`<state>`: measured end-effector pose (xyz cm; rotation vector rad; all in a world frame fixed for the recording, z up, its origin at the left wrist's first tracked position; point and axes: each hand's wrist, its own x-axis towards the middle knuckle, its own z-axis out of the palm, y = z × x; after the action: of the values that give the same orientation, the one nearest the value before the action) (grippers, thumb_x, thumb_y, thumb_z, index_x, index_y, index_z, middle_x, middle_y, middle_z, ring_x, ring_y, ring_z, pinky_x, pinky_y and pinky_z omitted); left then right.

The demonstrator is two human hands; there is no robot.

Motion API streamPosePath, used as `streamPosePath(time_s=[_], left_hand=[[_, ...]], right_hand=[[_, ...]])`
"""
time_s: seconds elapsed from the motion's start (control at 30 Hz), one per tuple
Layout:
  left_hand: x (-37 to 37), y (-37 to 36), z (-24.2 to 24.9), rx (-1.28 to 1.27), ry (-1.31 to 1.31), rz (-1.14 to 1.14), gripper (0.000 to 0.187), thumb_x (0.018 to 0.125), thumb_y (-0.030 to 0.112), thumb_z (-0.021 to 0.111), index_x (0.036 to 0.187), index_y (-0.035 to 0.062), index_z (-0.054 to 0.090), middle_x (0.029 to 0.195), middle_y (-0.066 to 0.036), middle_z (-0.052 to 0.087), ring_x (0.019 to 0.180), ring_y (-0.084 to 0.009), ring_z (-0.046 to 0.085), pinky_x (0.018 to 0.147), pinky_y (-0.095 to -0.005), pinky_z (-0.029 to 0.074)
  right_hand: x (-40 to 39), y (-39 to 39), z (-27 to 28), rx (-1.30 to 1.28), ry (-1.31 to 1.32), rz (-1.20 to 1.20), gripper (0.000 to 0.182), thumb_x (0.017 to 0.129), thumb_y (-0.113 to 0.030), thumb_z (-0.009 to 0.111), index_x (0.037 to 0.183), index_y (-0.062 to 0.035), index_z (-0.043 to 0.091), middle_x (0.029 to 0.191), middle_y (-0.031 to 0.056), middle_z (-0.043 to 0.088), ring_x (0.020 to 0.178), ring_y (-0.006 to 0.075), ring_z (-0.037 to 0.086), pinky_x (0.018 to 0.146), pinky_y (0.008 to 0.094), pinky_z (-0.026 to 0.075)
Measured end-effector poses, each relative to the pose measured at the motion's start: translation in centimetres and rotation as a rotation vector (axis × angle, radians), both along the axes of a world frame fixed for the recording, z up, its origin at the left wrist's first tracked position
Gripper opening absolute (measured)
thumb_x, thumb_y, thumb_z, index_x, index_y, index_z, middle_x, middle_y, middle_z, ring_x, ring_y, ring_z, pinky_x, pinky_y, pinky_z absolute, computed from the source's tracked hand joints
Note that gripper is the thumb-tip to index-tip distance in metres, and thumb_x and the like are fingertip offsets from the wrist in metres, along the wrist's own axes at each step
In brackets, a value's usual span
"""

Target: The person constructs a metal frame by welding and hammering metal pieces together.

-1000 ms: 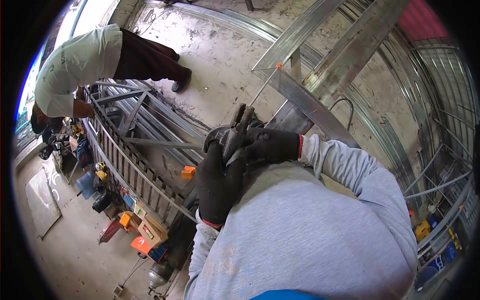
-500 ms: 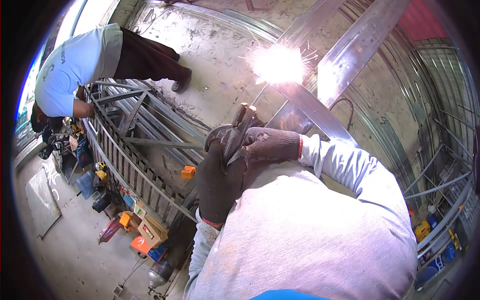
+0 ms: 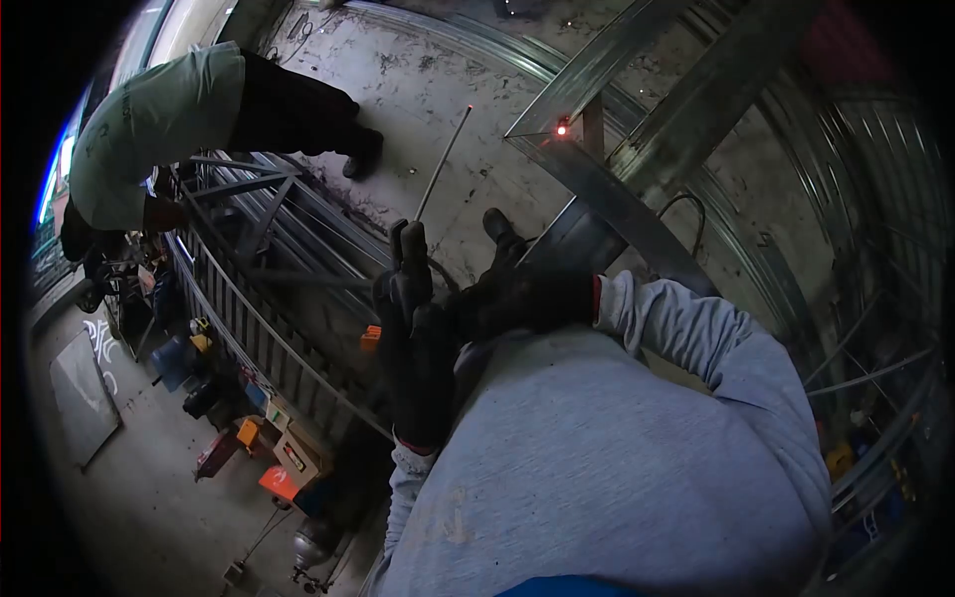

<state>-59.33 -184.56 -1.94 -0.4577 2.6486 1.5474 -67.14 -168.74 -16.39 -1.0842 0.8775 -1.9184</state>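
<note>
Both my hands wear dark gloves and meet in front of my chest. My left hand point(image 3: 423, 368) is closed around a dark welding electrode holder point(image 3: 408, 264), jaws upward. A thin welding rod point(image 3: 443, 164) slants up and right from the jaws, its tip faintly red. My right hand point(image 3: 532, 301) lies against the left hand beside the holder; its fingers are lost in shadow. Beyond it is a dark rounded shape point(image 3: 500, 229), perhaps a boot tip. A small glowing weld spot point(image 3: 562, 130) sits at the joint of the metal channel point(image 3: 637, 204), apart from the rod.
A co-worker point(image 3: 159, 129) bends over metal framing point(image 3: 254, 214) on the left. Boxes point(image 3: 298, 453), tools and a gas cylinder point(image 3: 313, 545) stand at lower left. Long metal profiles point(image 3: 766, 259) lie to the right. A black cable point(image 3: 691, 214) loops near the channel.
The bright arc and sparks have gone out, leaving a red glowing spot, and the picture has darkened. The holder and rod have moved left, away from the joint.
</note>
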Motion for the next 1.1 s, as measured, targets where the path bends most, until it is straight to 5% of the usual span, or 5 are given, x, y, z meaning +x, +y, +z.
streamPosePath(time_s=[0.13, 0.23, 0.33, 0.5, 1.1], left_hand=[[1.1, -1.0, -0.1, 0.057, -0.152, 0.11, 0.041, 0.108, 0.013, 0.064, 0.144, -0.004, 0.058, 0.128, -0.015, 0.067, 0.094, -0.0184, 0.061, 0.082, -0.0342, 0.054], [0.8, -1.2, 0.1, -0.736, 0.232, -0.451, 0.036, 0.098, 0.008, 0.075, 0.129, -0.0054, 0.063, 0.124, -0.021, 0.067, 0.09, -0.028, 0.065, 0.082, -0.0355, 0.055], [1.2, -0.7, -0.7, -0.296, 0.004, -0.166, 0.041, 0.112, 0.019, 0.053, 0.146, -0.0039, 0.06, 0.121, -0.014, 0.073, 0.087, -0.0133, 0.064, 0.076, -0.0319, 0.049], [0.8, 0.0, 0.0, -0.121, -0.133, 0.011, 0.026, 0.109, 0.019, 0.057, 0.117, -0.003, 0.067, 0.075, -0.004, 0.065, 0.065, -0.0102, 0.059, 0.058, -0.0317, 0.043], [0.5, 0.4, 0.4, -0.073, -0.18, 0.09, 0.018, 0.101, 0.013, 0.061, 0.093, -0.0028, 0.057, 0.074, -0.014, 0.061, 0.067, -0.0187, 0.056, 0.062, -0.0392, 0.044]], right_hand=[[0.0, 0.4, 1.6, 0.319, -0.136, 0.128, 0.047, 0.109, -0.033, 0.062, 0.139, 0.0026, 0.067, 0.127, 0.0149, 0.075, 0.119, 0.0228, 0.071, 0.109, 0.0354, 0.052], [0.0, 0.3, 1.0, 0.187, -0.102, 0.071, 0.047, 0.109, -0.034, 0.062, 0.139, 0.0021, 0.068, 0.127, 0.0145, 0.076, 0.118, 0.0222, 0.071, 0.108, 0.0352, 0.052], [-0.1, 0.6, 2.1, 0.24, -0.125, 0.076, 0.047, 0.11, -0.036, 0.061, 0.137, 0.0018, 0.069, 0.126, 0.0139, 0.076, 0.118, 0.0209, 0.071, 0.107, 0.035, 0.052], [-0.4, 0.6, 2.4, 0.368, -0.248, 0.172, 0.048, 0.111, -0.041, 0.059, 0.138, -0.0029, 0.072, 0.132, 0.0137, 0.076, 0.12, 0.0196, 0.07, 0.111, 0.0347, 0.049], [0.0, 0.8, 1.3, 0.297, -0.208, 0.103, 0.05, 0.11, -0.042, 0.06, 0.139, -0.0036, 0.071, 0.131, 0.0142, 0.075, 0.122, 0.0191, 0.069, 0.114, 0.034, 0.045]])
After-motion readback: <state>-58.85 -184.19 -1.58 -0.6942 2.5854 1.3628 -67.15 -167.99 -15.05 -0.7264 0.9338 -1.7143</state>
